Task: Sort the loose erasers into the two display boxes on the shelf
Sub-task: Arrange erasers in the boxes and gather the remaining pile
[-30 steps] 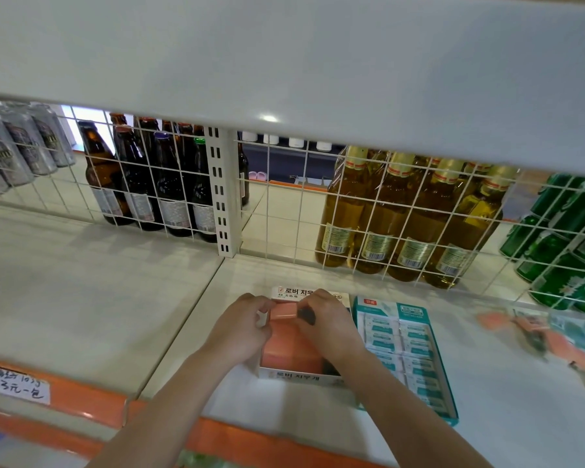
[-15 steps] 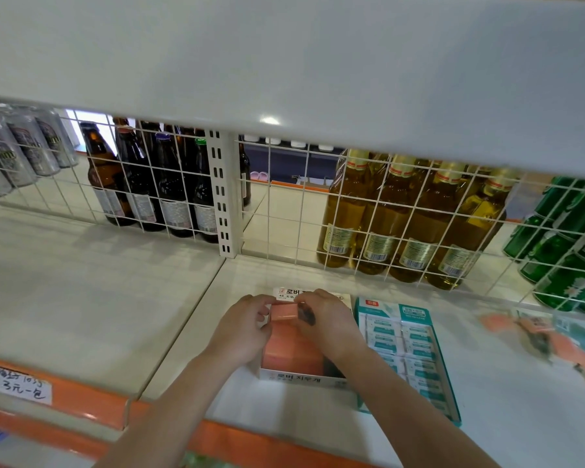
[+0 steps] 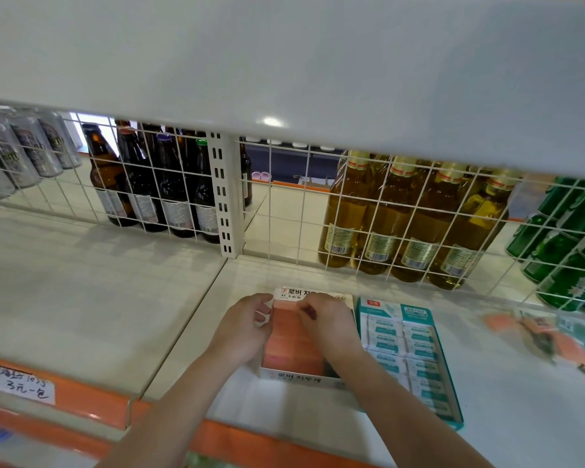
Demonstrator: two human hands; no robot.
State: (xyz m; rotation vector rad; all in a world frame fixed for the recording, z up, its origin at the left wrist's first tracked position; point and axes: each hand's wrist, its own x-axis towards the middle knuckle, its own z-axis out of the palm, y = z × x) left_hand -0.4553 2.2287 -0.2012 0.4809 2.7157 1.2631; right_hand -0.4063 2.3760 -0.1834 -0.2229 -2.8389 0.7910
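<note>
A white display box (image 3: 298, 380) holds rows of orange erasers (image 3: 291, 352) on the lower shelf. Both my hands are over its back end. My left hand (image 3: 244, 329) has its thumb and fingers curled on the box's left wall. My right hand (image 3: 328, 325) pinches an orange eraser (image 3: 289, 310) with curled fingertips, low in the back row. Touching the white box on its right is a teal display box (image 3: 451, 403) filled with white-and-teal erasers (image 3: 416, 352). Loose orange and teal erasers (image 3: 537, 332) lie blurred at the far right of the shelf.
A wire grid (image 3: 284, 211) backs the shelf, with brown bottles (image 3: 142, 190), yellow bottles (image 3: 399, 224), green cans (image 3: 568, 238) and silver cans (image 3: 17, 157) behind it. The upper shelf (image 3: 284, 62) overhangs closely. An orange rail (image 3: 81, 400) with a handwritten price tag (image 3: 22, 383) edges the front.
The orange eraser held raised between both hands has gone down into the back row of the white box. Both hands have sunk with it.
</note>
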